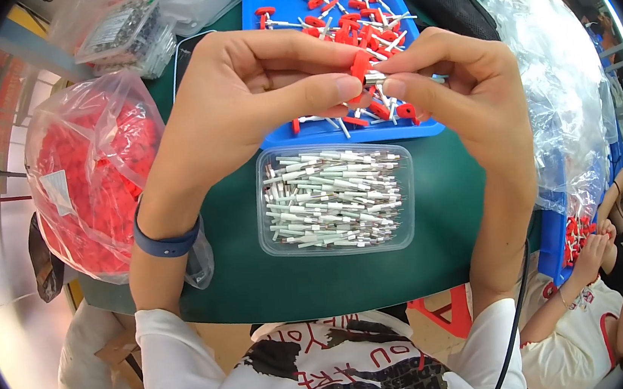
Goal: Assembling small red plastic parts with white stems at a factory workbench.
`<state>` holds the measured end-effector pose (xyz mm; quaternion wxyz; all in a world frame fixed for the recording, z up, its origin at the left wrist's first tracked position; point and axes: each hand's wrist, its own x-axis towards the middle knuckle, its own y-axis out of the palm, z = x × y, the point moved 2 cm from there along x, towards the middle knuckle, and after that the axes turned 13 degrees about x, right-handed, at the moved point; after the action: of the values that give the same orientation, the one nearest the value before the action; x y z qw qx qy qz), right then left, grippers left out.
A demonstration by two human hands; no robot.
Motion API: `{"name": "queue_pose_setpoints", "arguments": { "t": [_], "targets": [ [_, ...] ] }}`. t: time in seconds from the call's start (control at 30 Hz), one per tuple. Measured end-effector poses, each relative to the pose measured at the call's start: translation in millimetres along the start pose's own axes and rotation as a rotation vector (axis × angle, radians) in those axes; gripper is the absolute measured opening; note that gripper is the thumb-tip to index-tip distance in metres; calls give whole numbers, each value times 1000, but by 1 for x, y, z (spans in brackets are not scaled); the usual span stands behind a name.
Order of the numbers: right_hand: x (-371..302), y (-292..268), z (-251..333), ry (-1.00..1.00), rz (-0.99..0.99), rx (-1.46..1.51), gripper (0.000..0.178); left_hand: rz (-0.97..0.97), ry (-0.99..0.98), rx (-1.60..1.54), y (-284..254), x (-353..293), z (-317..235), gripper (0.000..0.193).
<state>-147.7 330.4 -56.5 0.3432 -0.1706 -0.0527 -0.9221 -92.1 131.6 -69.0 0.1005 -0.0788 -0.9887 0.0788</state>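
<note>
Both hands are hovering up over the green table (261,291), meeting right above the near edge of the blue tray (275,134). The left hand (255,86) is pinching a small red plastic cap (360,64) between thumb and forefinger, so that grip is clenched on the cap, and the right hand (458,76) is grasping a thin metal pin (375,79) at its fingertips, pressing it against the cap so the two pieces are touching. The blue tray is holding a jumble of finished red-capped pins. Just in front of it, closer to the person, a clear plastic box (335,198) is sitting full of bare white-and-silver pins. Off to the left a big clear bag of red caps (93,179) is slumping at the table edge, and a dark blue wristband (169,244) is showing on the left wrist. Crinkly clear plastic sheeting (557,77) is piling up on the right, and another person's hands (597,240) are working near a second blue tray down in the lower right corner
</note>
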Motion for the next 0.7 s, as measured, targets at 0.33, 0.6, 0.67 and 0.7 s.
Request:
{"name": "queue_pose_setpoints", "arguments": {
  "t": [0.33, 0.6, 0.67, 0.7],
  "targets": [
    [-1, 2, -3, 60, -31, -89, 9, -38, -24, 115, 0, 2, 2, 20],
    [-3, 14, -2, -40, -91, -156, 8, -162, 52, 239, 3, -1, -2, 20],
    [-4, 18, -2, -52, -130, -194, 8, -176, 72, 219, 4, 0, -2, 20],
    [-4, 20, -3, -51, -130, -192, 8, -190, 90, 200, 4, 0, -1, 21]
  ]
}}
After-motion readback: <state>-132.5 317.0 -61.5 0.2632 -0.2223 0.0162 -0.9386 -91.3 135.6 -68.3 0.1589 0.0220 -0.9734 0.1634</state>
